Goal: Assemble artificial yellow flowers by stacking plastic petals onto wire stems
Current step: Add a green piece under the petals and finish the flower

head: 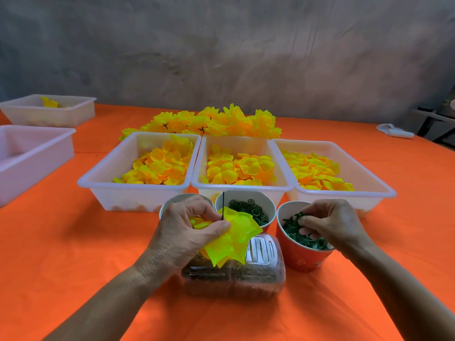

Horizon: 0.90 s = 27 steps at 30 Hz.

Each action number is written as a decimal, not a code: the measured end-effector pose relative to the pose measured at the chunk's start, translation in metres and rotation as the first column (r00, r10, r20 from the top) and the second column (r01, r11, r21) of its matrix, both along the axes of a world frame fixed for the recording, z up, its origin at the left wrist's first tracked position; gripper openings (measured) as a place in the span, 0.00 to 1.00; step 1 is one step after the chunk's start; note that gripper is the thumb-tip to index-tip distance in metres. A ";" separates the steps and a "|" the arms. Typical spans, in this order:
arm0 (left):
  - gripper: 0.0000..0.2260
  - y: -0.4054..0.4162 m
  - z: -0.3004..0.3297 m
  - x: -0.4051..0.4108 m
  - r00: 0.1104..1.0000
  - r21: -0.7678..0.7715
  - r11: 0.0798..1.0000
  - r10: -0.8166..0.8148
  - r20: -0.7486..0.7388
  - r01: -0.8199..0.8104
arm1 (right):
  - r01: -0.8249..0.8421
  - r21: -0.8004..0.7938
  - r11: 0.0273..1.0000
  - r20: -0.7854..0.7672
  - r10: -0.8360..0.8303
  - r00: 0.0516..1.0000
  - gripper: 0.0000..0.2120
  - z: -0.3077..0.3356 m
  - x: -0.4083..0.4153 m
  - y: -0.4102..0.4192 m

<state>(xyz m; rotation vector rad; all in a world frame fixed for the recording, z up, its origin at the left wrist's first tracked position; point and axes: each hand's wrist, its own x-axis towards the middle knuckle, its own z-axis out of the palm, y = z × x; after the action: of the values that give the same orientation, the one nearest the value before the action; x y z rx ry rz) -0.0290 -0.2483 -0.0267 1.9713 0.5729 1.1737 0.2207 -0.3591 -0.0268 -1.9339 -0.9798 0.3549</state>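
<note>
A half-made yellow flower sits in the left hand, held up over a clear plastic box near the front of the counter. A thin dark wire stem pokes straight up through the middle of the petals. The thumb and fingers of that hand pinch the flower right where the wire goes through.

The petals look thin, light and bendy, so I think they would crumple if squeezed hard. The best spot to hold is the middle, close to the wire, not the floppy edges. The wire looks stiff but very skinny, so it could slip or poke.

The right hand reaches into a red paper cup full of small green star pieces. Its fingertips pinch one green piece at the top of the pile. These bits look tiny and tangled, so more than one might come up together.

Just behind the flower is another cup with little dark green rings. A third cup hides mostly behind the left hand.

Farther back stand three white trays side by side, each holding loose yellow petals. Behind them lies a heap of finished flowers. Two more white trays sit off to the left.
</note>
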 end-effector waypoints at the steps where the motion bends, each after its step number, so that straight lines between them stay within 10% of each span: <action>1: 0.09 0.000 0.000 0.000 1.000 0.003 1.000 0.002 -0.002 -0.002 | 0.013 0.012 1.000 0.033 -0.013 0.999 0.09 0.000 -0.001 -0.001; 13: 0.07 -0.001 0.001 -0.002 1.000 -0.002 1.000 0.009 -0.004 -0.009 | 0.076 0.204 0.976 0.103 -0.099 0.990 0.09 0.015 -0.016 -0.006; 18: 0.05 -0.002 0.000 -0.001 1.000 -0.026 1.000 0.007 -0.005 -0.007 | -0.110 0.479 0.871 0.036 0.106 0.994 0.05 0.040 -0.059 -0.003; 27: 0.11 -0.004 0.001 -0.002 1.000 -0.041 0.999 0.030 -0.003 -0.030 | -0.224 0.505 0.834 0.036 0.239 0.970 0.11 0.035 -0.130 0.031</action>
<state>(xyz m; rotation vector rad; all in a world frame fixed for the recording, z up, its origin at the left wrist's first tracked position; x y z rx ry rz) -0.0309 -0.2518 -0.0255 1.9358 0.6252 1.1685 0.0905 -0.3279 0.0078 -1.3321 -1.1597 0.2289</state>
